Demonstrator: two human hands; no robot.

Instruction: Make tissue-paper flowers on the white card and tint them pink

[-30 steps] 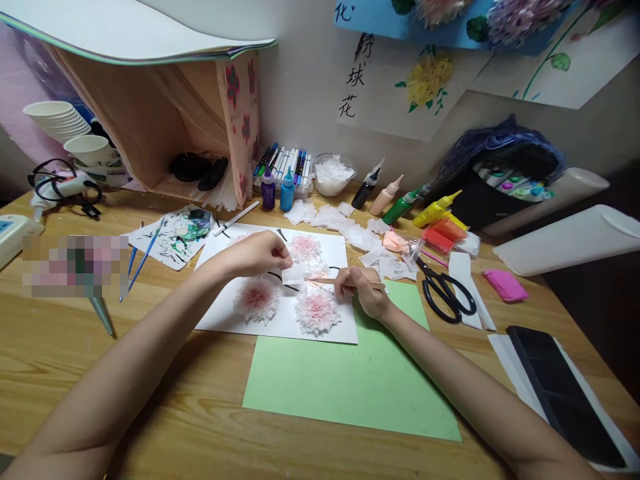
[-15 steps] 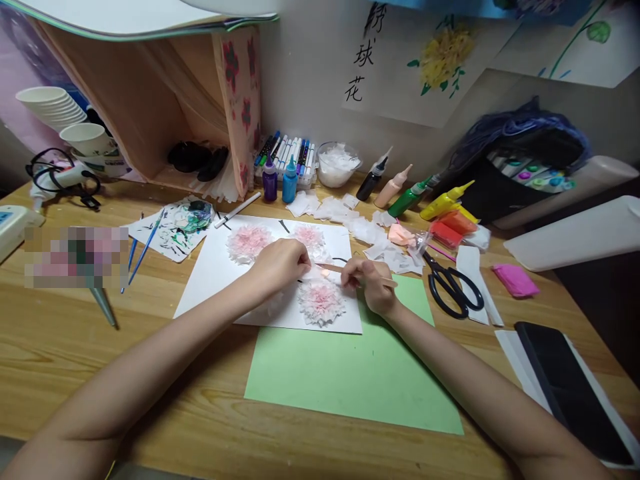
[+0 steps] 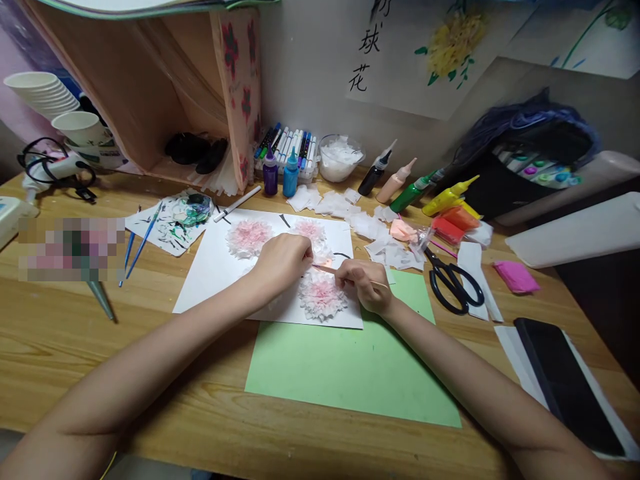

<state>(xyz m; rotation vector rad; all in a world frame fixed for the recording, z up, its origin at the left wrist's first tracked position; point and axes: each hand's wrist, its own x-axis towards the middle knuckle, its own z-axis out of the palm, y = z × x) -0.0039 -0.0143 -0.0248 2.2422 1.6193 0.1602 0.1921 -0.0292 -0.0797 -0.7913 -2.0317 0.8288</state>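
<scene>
My left hand (image 3: 286, 261) is closed, fingertips pinched together over the white sheet (image 3: 207, 280); what they hold is hidden. In my right hand (image 3: 364, 283) is a thin wooden stick (image 3: 325, 269), its tip pointing left and reaching my left fingertips. Fluffy pink-and-white paper flowers lie on the sheet: one at the upper left (image 3: 249, 238), one at the upper right (image 3: 309, 233), and one below my hands (image 3: 323, 295), partly covered by my right fingers. A peach-coloured spot (image 3: 326, 263) shows between the hands. Part of another flower is hidden under my left wrist.
Green paper (image 3: 350, 373) lies under the sheet's edge. Tissue pieces (image 3: 367, 225), a lump of peach clay (image 3: 403, 230), and black scissors (image 3: 456, 285) lie to the right. Behind stand paint bottles (image 3: 291, 175), markers (image 3: 300, 150) and a bowl (image 3: 341, 159). Paintbrushes (image 3: 144, 241) rest at left.
My right hand has moved slightly left and turned, bringing the stick's tip to my left fingertips. The whitish piece seen there earlier is now mostly hidden. The camera view has shifted slightly.
</scene>
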